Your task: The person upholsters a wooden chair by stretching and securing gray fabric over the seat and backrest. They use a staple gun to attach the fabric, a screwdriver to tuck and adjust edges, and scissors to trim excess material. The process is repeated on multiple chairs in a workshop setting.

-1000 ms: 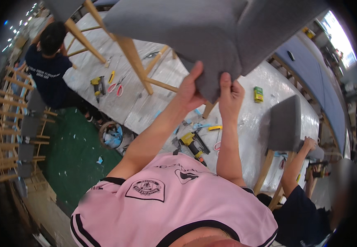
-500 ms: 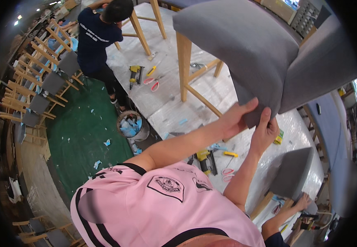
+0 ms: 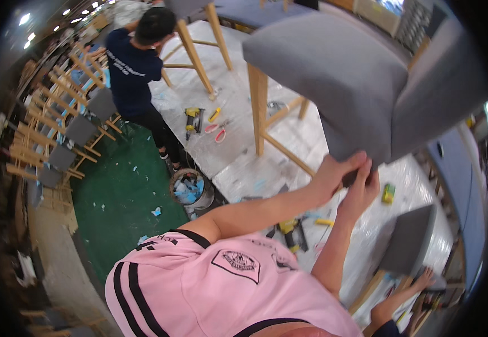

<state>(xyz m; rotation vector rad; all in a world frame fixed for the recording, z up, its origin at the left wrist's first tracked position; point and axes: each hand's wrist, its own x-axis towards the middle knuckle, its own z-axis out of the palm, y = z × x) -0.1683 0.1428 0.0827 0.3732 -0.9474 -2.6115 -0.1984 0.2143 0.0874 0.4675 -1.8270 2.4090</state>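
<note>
A grey upholstered chair (image 3: 334,67) with pale wooden legs (image 3: 258,109) stands on the plastic-covered table in front of me. At the seat's near lower corner, my left hand (image 3: 334,177) pinches the loose edge of the grey fabric (image 3: 362,132). Pressed close beside it, my right hand (image 3: 361,194) grips the same edge, its thumb and fingers bent. The fingertips partly hide the fabric between them. Below my forearms lie a yellow-and-black staple gun (image 3: 292,235) and a yellow utility knife (image 3: 324,222). A small yellow-green box-shaped item (image 3: 388,194) rests to the right of my hands.
Farther left on the table are another staple gun (image 3: 192,122), a yellow knife (image 3: 215,115) and red-handled scissors (image 3: 217,132). A co-worker (image 3: 134,73) stands there, near a scrap bin (image 3: 190,190). Another person's hand (image 3: 424,279) is by a grey chair piece (image 3: 404,241). Chairs (image 3: 67,140) line the left.
My hands have drawn closer together at the fabric edge, bunching it, and less of its corner shows. The whole view has shifted slightly. The lower-right person's hand stays near the grey piece.
</note>
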